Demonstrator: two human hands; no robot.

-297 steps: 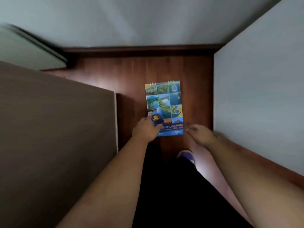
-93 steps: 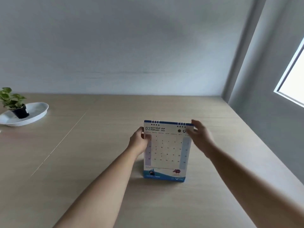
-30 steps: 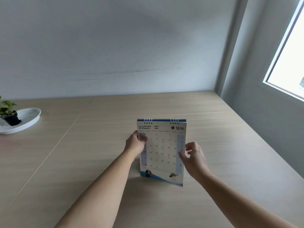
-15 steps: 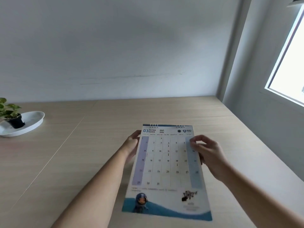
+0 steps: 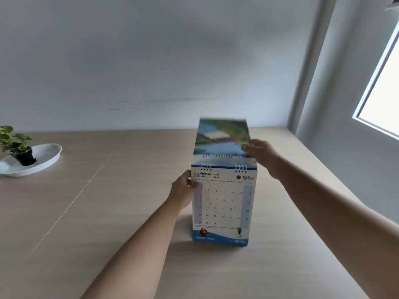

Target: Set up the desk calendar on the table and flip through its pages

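The desk calendar (image 5: 223,209) stands upright on the light wooden table (image 5: 108,212), spiral-bound at the top, showing the 06 June page. A lifted page (image 5: 222,141) with a blurred landscape photo on its back rises above the spiral. My right hand (image 5: 262,154) holds that page by its right edge. My left hand (image 5: 183,190) grips the calendar's left edge near the top.
A white dish (image 5: 43,158) with a small potted plant (image 5: 17,145) sits at the table's far left. A grey wall runs behind the table. At the right are a wall corner and a bright window (image 5: 382,104).
The calendar showed March, with its page swung out toward me. Now it shows June, and my right hand has carried a page up over the spiral.
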